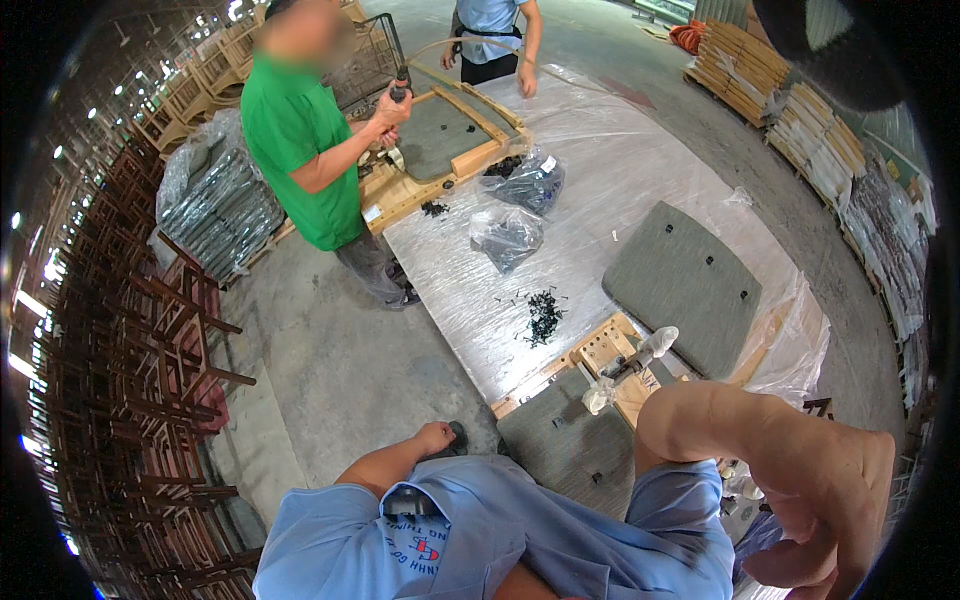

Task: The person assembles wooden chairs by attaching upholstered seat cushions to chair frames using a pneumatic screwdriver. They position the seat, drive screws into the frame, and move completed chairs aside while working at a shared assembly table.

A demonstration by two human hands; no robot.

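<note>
Low at the left of my body, my left hand [435, 437] is closed in a fist beside a dark rounded object; anything inside it is hidden. Very near the camera at the lower right, my right hand [810, 510] has its fingers curled inward, and what they hold, if anything, does not show. In front of me a grey fabric-covered panel [545, 440] with small dark fittings lies by a wooden jig [608, 345]. A powered driver [630, 368], partly wrapped in pale material, rests on the jig, apart from both hands.
On the film-covered table [440, 270] are a pile of black screws [543, 318], plastic bags [507, 238] and another grey panel [680, 285]. A person in green [300, 150] holds a driver over a framed panel. Another person [490, 30] stands behind. Chair frames [180, 340] stack leftward.
</note>
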